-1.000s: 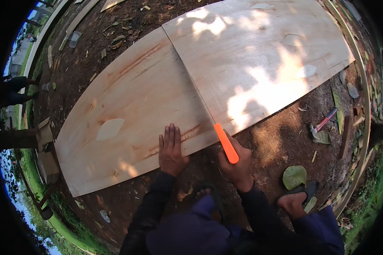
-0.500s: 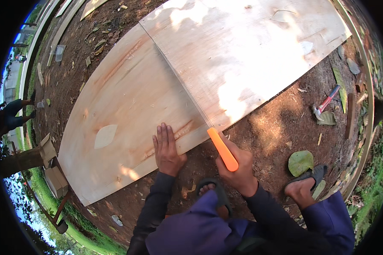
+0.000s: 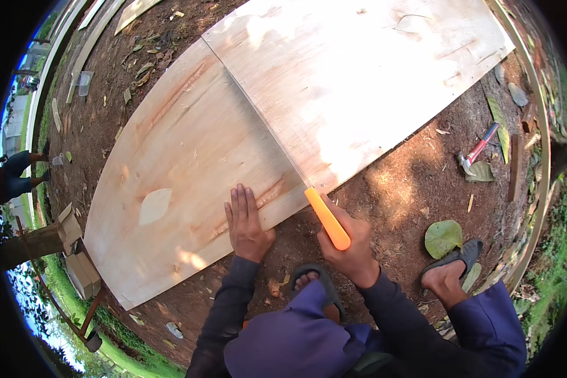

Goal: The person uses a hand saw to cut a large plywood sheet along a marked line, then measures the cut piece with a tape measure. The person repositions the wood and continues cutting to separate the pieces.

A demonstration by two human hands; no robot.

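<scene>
A large pale plywood sheet (image 3: 189, 145) lies aslant in front of me, with a curved left edge and a straight seam or cut line crossing it. My left hand (image 3: 247, 227) presses flat on its near edge, left of the line, fingers stretched out. My right hand (image 3: 353, 242) is closed round the orange handle of a saw (image 3: 327, 219) at the line's near end. The saw's thin blade runs away from me along the line; its teeth and far tip cannot be made out.
On the soil to the right lie a red-handled hammer (image 3: 479, 148), a dark wood strip (image 3: 515, 167) and a large green leaf (image 3: 443, 239). My sandalled feet (image 3: 318, 286) are close to the sheet. A cardboard box (image 3: 82, 274) stands at left; another person's legs (image 3: 19, 173) show beyond.
The view has shifted slightly. Both hands and the saw keep nearly the same places on the plywood.
</scene>
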